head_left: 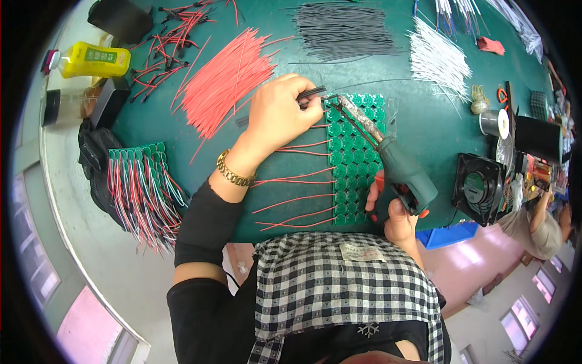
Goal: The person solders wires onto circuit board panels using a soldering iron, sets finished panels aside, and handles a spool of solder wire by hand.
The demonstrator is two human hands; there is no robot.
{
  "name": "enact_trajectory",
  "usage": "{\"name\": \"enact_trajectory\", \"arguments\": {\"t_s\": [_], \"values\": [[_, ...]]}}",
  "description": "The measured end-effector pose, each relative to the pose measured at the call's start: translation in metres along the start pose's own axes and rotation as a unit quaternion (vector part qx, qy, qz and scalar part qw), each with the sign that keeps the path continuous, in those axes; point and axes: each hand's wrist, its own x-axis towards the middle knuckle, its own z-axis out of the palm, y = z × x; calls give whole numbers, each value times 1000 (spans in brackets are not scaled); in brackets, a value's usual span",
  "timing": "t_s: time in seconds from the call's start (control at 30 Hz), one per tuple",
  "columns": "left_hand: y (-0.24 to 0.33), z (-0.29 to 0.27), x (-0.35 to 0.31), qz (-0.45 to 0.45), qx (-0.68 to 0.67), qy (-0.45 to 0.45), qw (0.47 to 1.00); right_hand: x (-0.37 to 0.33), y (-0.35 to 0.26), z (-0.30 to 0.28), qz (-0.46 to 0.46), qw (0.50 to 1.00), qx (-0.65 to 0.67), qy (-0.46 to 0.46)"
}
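My left hand is closed on a small bunch of black wires, its fingertips at the upper left corner of a green circuit board panel. In my right hand is a green soldering gun, its tip pointing at that same corner, close to the wire ends. Whether tip and wire touch I cannot tell. Several red wires stick out leftward from the panel's left edge, and the panel lies flat on the green table mat.
Piles of red wires, black wires and white wires lie across the far side. A wired board panel hangs at the left edge near a yellow bottle. On the right stand a black fan and a solder spool.
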Motion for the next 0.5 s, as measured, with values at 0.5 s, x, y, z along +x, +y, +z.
{"name": "enact_trajectory", "arguments": {"t_s": [0.5], "values": [[2, 0, 0, 4, 10, 15, 1000, -2, 0, -7, -1, 998, -35, -53]]}}
